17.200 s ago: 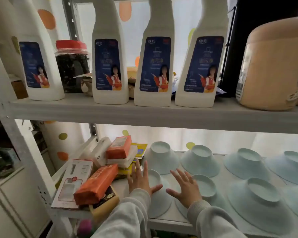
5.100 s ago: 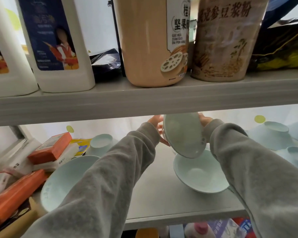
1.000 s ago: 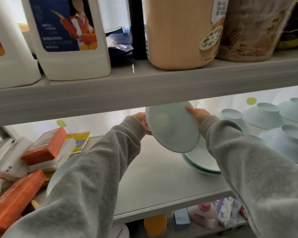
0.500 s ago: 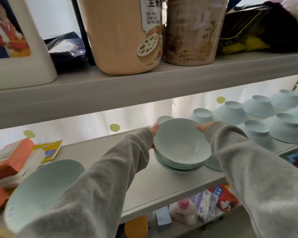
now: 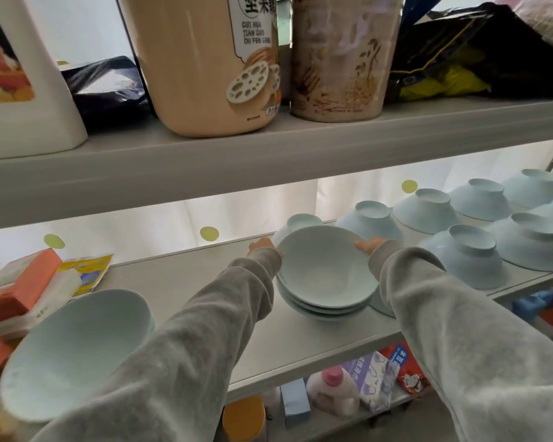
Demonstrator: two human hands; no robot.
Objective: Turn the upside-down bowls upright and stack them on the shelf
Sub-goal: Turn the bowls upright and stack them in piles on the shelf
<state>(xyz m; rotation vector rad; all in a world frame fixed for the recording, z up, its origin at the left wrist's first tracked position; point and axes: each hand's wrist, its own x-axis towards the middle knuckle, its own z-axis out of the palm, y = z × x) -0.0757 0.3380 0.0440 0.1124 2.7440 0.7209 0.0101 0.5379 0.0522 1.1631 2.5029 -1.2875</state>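
Nearest, at the lower left of the frame, a single pale blue round bowl (image 5: 74,352) sat upright on the white shelf board (image 5: 186,282), its mouth turned toward the camera. It was partly hidden behind the grey fleece left sleeve (image 5: 173,362). Below the board's front edge, a white plastic bottle with a pink cap (image 5: 332,390) stood on a lower level.

At the frame's centre a stack of pale blue upright bowls (image 5: 320,306) rested on the board, with the top bowl (image 5: 324,269) nested in it. The left hand (image 5: 262,245) touched that bowl's left rim, but its cuff and the bowl hid the fingers, so I cannot tell how far they curled. The right hand (image 5: 366,244) gripped the right rim, 1 digit lying over the edge.

Just beside the stack, toward the right of the frame, upside-down pale blue bowls (image 5: 463,256) stood in 2 rows running back. Orange cardboard boxes (image 5: 20,282) lay at the far left.

Farthest, along the top of the frame, a tan plastic jar (image 5: 205,59) and a printed round canister (image 5: 342,55) stood side by side on the upper shelf (image 5: 268,161).
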